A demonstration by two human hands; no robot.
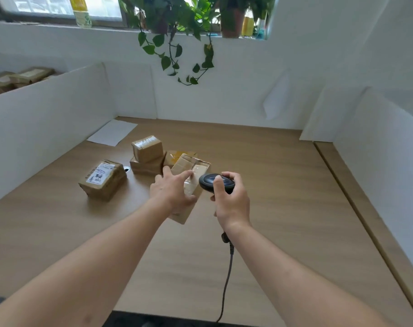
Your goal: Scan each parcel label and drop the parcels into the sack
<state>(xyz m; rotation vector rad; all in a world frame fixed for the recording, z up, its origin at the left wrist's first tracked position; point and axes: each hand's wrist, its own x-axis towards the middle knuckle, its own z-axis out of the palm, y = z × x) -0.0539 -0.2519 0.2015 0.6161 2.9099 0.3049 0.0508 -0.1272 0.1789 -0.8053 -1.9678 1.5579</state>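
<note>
My left hand (pixel 172 190) holds a taped brown cardboard parcel (pixel 196 171), tilted up off the wooden table (pixel 283 185), with my thumb and fingers spread over its near face. My right hand (pixel 231 199) grips a black handheld barcode scanner (pixel 209 181) right beside that parcel, its head pointing at it. A parcel with a white label (pixel 103 179) lies to the left. Behind stand a stack of two small parcels (pixel 147 154) and another brown parcel (pixel 177 156). No sack is in view.
The scanner's grey cable (pixel 226 282) runs down to the table's near edge. White partition boards (pixel 47 119) wall the table on the left, back and right. A white sheet (pixel 112 132) lies at the back left. More parcels (pixel 18 77) sit beyond the left partition.
</note>
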